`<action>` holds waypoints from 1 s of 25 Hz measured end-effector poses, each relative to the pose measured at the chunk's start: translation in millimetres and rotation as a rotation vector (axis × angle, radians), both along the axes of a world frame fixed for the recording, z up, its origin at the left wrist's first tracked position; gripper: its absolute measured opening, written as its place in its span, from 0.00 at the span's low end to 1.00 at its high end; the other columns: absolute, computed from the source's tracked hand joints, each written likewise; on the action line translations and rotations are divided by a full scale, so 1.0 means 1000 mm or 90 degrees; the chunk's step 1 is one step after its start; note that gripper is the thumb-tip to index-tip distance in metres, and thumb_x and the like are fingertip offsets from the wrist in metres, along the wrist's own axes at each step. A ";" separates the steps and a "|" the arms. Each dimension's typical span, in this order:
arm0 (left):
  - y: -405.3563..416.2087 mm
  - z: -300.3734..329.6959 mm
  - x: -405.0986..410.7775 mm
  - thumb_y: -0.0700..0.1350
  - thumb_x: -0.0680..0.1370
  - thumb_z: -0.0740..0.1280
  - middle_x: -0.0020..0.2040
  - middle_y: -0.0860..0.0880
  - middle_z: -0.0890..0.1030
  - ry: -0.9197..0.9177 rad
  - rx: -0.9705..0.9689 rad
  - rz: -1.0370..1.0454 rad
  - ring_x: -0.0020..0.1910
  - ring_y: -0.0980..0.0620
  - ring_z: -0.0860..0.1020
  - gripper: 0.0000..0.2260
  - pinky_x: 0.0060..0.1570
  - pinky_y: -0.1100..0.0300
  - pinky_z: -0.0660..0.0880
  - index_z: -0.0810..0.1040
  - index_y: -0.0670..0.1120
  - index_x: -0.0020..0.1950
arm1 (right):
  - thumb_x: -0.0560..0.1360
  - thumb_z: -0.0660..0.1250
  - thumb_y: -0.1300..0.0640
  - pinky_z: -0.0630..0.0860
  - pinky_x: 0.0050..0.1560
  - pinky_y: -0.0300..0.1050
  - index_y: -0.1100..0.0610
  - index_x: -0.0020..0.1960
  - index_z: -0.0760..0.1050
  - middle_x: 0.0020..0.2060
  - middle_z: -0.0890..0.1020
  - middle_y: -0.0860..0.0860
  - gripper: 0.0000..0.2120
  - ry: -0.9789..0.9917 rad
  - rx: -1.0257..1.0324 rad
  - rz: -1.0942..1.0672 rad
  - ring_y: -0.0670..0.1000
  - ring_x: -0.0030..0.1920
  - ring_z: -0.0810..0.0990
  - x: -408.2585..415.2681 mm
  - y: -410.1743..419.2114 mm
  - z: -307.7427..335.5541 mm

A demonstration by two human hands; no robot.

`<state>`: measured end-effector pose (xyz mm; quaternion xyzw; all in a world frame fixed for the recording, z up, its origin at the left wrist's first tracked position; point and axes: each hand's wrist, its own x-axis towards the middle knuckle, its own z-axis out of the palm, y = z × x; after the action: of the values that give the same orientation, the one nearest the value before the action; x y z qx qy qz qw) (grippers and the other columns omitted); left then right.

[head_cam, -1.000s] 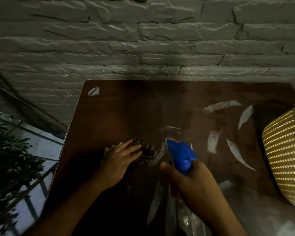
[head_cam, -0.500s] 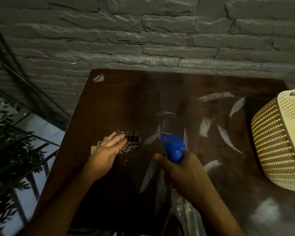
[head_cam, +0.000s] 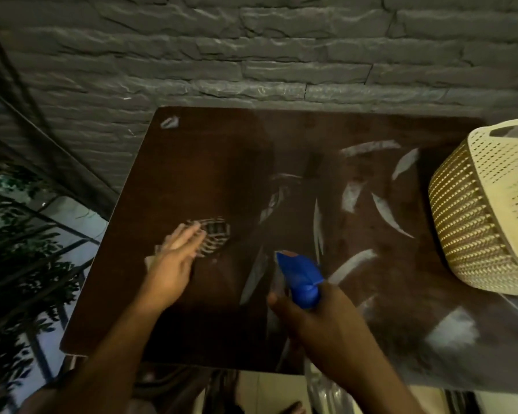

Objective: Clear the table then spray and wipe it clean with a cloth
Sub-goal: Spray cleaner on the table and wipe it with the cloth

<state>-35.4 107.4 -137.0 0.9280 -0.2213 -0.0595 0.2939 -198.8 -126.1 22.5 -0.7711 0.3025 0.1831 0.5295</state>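
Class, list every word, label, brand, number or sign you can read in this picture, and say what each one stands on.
None can be read.
Spray bottle: blue head, small reddish patch at the nozzle, no lettering legible.
Cloth: check pattern only.
Basket: woven pattern only.
Table: pale streaks, no writing.

Left hand (head_cam: 174, 258) motion-blurred, fingers smeared, covering the near part of the cloth (head_cam: 214, 234), whose checked pattern is streaked; grip or flat press cannot be told. Right hand (head_cam: 320, 321) hides the sprayer (head_cam: 301, 277) below its blue head, so trigger and bottle body mostly unseen, a clear part at the bottom edge too dim to read. Basket (head_cam: 476, 216) cut off by right edge, contents not visible; surface (head_cam: 210, 162) right corner behind it.
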 end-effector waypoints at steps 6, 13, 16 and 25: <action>-0.065 0.010 0.138 0.38 0.81 0.56 0.77 0.54 0.59 0.036 0.083 0.078 0.77 0.46 0.52 0.22 0.73 0.43 0.47 0.64 0.55 0.73 | 0.69 0.71 0.38 0.80 0.45 0.46 0.45 0.44 0.73 0.37 0.83 0.48 0.13 0.009 0.015 -0.049 0.48 0.39 0.83 0.006 0.021 -0.020; -0.016 0.011 0.063 0.39 0.82 0.54 0.77 0.59 0.56 0.043 0.047 -0.069 0.76 0.57 0.48 0.21 0.72 0.51 0.43 0.64 0.53 0.74 | 0.68 0.70 0.36 0.80 0.42 0.47 0.46 0.41 0.75 0.33 0.84 0.49 0.14 0.051 -0.041 -0.069 0.48 0.35 0.82 -0.013 0.055 -0.014; -0.036 0.014 0.111 0.38 0.82 0.55 0.77 0.54 0.58 0.067 0.074 -0.011 0.77 0.50 0.50 0.21 0.75 0.46 0.46 0.65 0.51 0.74 | 0.68 0.68 0.35 0.75 0.35 0.44 0.48 0.38 0.74 0.29 0.81 0.49 0.17 0.007 -0.091 -0.093 0.48 0.32 0.80 -0.017 0.061 -0.016; -0.041 0.017 0.072 0.39 0.82 0.55 0.77 0.55 0.58 0.031 0.092 0.011 0.77 0.50 0.51 0.20 0.73 0.47 0.48 0.65 0.50 0.74 | 0.59 0.66 0.28 0.82 0.45 0.52 0.46 0.42 0.75 0.33 0.84 0.51 0.24 0.086 -0.096 -0.114 0.50 0.37 0.84 -0.069 0.103 -0.028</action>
<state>36.2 66.7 -120.3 0.9470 -0.2008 -0.0956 0.2319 -268.2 -23.5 -5.7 -0.7644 0.4180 0.1634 0.4629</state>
